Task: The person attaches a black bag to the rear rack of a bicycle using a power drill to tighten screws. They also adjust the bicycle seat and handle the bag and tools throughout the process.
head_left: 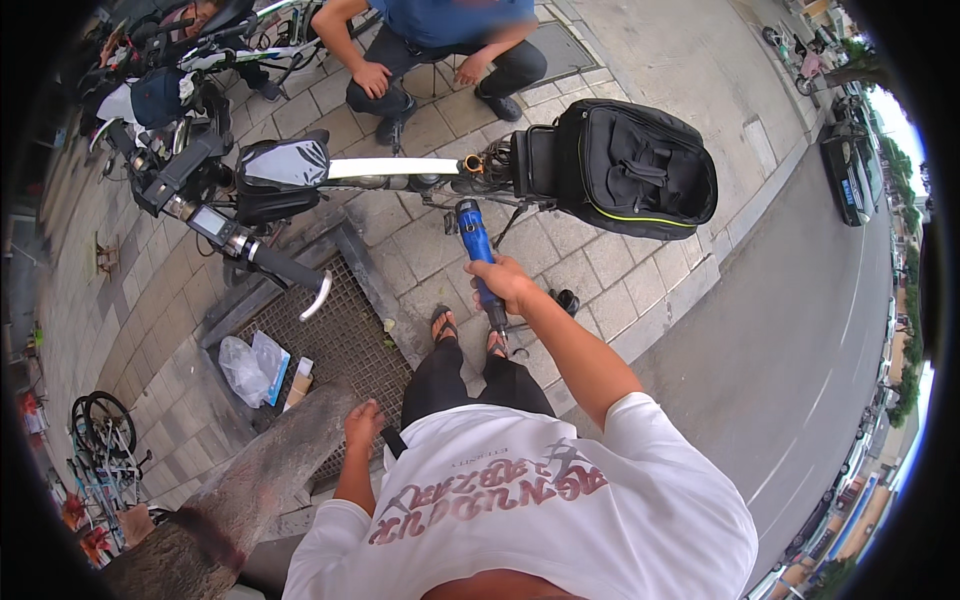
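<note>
A blue-and-black cordless power tool (480,240), long and slim, is in my right hand (507,283), with the fingers wrapped round its body. Its upper end reaches close to the bicycle's pedal area; a narrow metallic tip points down toward my feet. Across in front of me stands a bicycle with a white frame (395,167), handlebar to the left. Low on the left hangs my left hand (363,424), its fingers curled in and nothing visible in them, beside a tree trunk (270,470).
Beyond the bicycle a person in a blue shirt (450,25) squats. A black bag (640,165) sits on the rear rack. Plastic bags (245,370) and a cardboard piece (299,384) lie on a ground grate (350,330). A kerb (690,285) borders the road at right.
</note>
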A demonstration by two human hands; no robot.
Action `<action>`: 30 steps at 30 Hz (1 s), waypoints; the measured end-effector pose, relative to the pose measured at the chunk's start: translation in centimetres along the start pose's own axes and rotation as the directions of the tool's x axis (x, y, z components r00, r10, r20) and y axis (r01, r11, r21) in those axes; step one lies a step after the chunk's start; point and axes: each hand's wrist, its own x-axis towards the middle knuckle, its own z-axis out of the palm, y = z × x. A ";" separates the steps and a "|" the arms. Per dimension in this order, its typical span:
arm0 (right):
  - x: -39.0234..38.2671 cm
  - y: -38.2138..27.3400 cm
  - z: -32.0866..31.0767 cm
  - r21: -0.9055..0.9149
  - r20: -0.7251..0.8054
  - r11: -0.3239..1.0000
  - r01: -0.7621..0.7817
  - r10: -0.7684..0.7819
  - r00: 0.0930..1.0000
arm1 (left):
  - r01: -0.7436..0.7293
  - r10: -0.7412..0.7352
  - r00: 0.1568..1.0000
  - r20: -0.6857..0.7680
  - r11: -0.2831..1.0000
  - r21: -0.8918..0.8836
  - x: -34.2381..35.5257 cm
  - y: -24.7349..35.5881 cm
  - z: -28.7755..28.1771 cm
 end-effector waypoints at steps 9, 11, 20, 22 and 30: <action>7.6 -6.3 -1.1 0.216 -0.150 0.972 0.092 -0.061 0.987 | -0.448 0.420 0.894 0.157 0.841 0.304 7.7 -4.9 -6.0; 5.8 -6.4 -0.6 0.085 -0.029 0.994 0.061 -0.059 0.998 | -0.410 0.391 0.912 0.124 0.862 0.299 7.1 -5.2 -6.2; 5.3 1.3 -2.8 -0.230 -0.051 0.945 0.232 -0.249 0.967 | -0.056 0.048 0.998 0.044 0.974 0.218 3.5 3.4 0.5; 0.9 1.1 -0.7 -0.339 0.052 0.930 0.143 -0.133 0.990 | -0.107 0.089 0.993 0.077 0.958 0.266 1.5 7.0 1.9; -5.8 7.6 -4.2 -0.770 0.258 0.547 0.329 -0.205 0.944 | -0.802 0.532 0.432 0.728 -0.142 0.580 -8.1 20.5 17.0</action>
